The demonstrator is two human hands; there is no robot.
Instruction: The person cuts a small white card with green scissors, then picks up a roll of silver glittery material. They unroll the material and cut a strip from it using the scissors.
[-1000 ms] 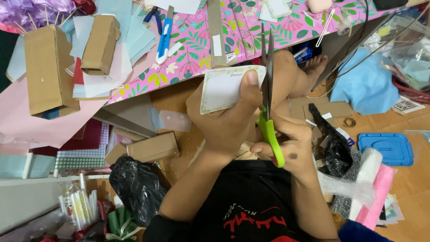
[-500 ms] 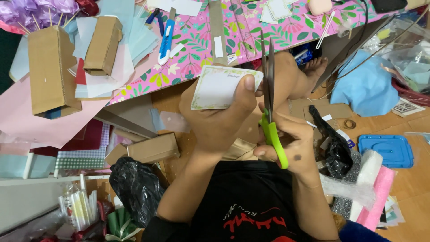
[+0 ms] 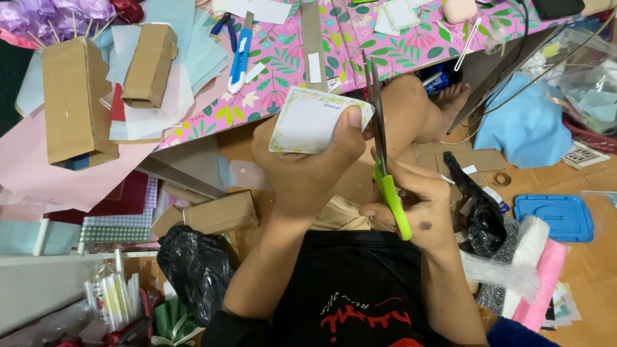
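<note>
My left hand pinches a small white card with a pale floral border, thumb on top near its right edge. My right hand grips green-handled scissors. Their blades point away from me and stand right at the card's right edge. Both hands hover over my lap and bent leg, in front of a pink floral sheet spread on the floor.
Two cardboard boxes and pastel papers lie at the left, a blue utility knife on the floral sheet. A smaller box and black bag sit near my left elbow. A blue lid and foam rolls lie right.
The card and both hands have shifted slightly left and away from me; the scissors stay at the card's right edge.
</note>
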